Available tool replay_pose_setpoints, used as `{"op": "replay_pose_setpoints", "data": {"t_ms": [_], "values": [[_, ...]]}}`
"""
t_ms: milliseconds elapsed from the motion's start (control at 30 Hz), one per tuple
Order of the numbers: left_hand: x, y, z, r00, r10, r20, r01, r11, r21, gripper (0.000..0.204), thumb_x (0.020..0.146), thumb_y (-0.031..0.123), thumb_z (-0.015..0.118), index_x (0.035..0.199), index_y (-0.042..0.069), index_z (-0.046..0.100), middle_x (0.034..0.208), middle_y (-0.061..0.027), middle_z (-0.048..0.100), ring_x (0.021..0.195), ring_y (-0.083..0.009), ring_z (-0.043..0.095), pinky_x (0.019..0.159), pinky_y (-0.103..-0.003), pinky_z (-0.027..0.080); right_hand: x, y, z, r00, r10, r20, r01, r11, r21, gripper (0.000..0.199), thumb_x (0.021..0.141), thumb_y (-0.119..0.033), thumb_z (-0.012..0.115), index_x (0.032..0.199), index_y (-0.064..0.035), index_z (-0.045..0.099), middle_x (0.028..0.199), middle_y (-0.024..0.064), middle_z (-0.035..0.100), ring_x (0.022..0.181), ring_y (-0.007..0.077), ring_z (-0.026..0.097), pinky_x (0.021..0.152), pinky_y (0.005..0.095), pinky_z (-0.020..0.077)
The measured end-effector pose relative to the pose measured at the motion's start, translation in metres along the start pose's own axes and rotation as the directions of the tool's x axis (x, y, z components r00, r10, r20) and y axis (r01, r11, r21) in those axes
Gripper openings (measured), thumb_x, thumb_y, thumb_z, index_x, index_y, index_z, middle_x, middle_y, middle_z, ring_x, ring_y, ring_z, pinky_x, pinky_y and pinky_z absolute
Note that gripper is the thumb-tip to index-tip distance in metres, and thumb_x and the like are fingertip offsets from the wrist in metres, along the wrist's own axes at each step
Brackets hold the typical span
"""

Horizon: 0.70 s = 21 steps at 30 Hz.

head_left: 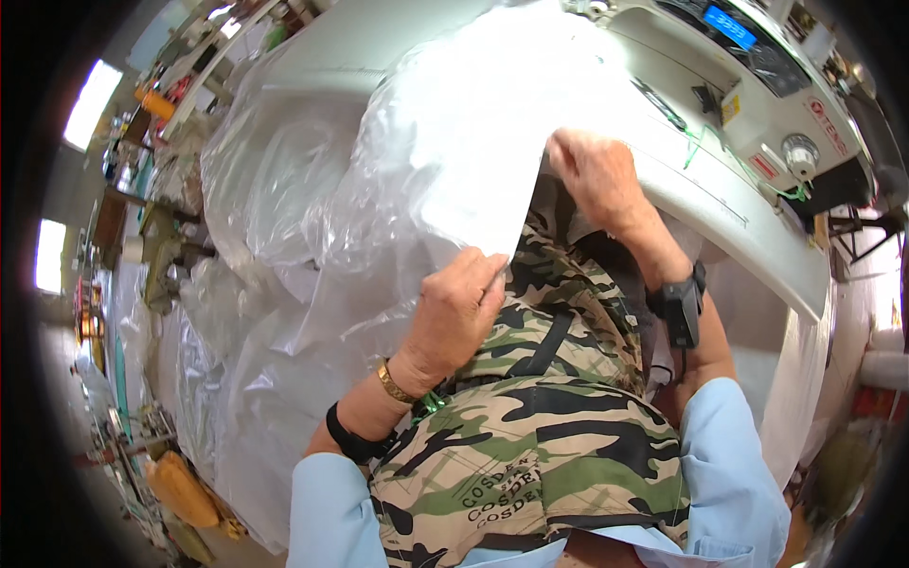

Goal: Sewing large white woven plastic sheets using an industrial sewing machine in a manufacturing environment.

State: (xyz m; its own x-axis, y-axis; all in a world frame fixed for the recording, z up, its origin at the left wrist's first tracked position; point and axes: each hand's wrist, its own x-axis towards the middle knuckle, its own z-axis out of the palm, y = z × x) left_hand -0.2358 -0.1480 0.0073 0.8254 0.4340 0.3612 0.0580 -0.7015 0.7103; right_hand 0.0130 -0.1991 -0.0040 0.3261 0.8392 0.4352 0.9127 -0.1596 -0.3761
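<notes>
A bright white sheet (478, 142) hangs over the table edge towards my lap; glare hides whether it is cloth or film. My left hand (457, 305) is closed in a pinch on its lower corner. Farther up and to the right, my right hand (598, 180) grips the same sheet's right edge. Between the two hands that edge runs straight and taut. Clear, crinkled plastic sheeting (284, 189) lies to the left of the white sheet and drapes down beside my left arm.
A white sewing machine (772, 123) with a lit display stands at the far right on a pale table (729, 204). Green thread (694, 150) and a slim dark tool (660, 104) lie near it. Cluttered shelves line the left side. A yellow-brown bundle (183, 488) sits low at left.
</notes>
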Motion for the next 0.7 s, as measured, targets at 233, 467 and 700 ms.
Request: {"op": "replay_pose_setpoints", "data": {"t_ms": [233,467,700], "values": [[0.015,-0.006,0.023,0.989,0.053,0.136,-0.049,0.998,-0.036,0.017,0.081,-0.002,0.062,0.097,-0.004,0.067,0.069,-0.0134,0.051,0.059,-0.0251,0.052,0.056,-0.035,0.042,0.059,0.067,0.003,0.993,-0.116,-0.038,0.105,0.970,-0.217,0.031,0.095,-0.028,0.059,0.111,-0.0017,0.065,0.127,0.0190,0.063,0.118,0.0323,0.058,0.099,0.0438,0.0466],[0.032,-0.024,0.023,0.988,0.016,0.153,-0.013,1.000,-0.019,0.016,0.081,-0.004,0.062,0.096,-0.003,0.067,0.068,-0.0116,0.052,0.056,-0.0231,0.052,0.054,-0.033,0.042,0.074,0.079,0.002,0.965,-0.009,0.261,0.051,0.986,-0.156,0.060,0.100,-0.041,0.052,0.137,0.0060,0.050,0.147,0.0279,0.045,0.141,0.0392,0.038,0.116,0.0475,0.0296],[0.084,-0.035,0.018,0.992,0.060,0.108,-0.065,0.997,0.046,0.015,0.081,-0.003,0.061,0.095,-0.002,0.067,0.068,-0.0122,0.053,0.055,-0.0235,0.053,0.053,-0.034,0.042,0.078,0.090,0.005,0.958,-0.103,0.269,0.147,0.978,-0.149,0.082,0.099,-0.061,0.044,0.141,0.0096,0.043,0.150,0.0308,0.039,0.145,0.0412,0.030,0.118,0.0488,0.0259]]}}
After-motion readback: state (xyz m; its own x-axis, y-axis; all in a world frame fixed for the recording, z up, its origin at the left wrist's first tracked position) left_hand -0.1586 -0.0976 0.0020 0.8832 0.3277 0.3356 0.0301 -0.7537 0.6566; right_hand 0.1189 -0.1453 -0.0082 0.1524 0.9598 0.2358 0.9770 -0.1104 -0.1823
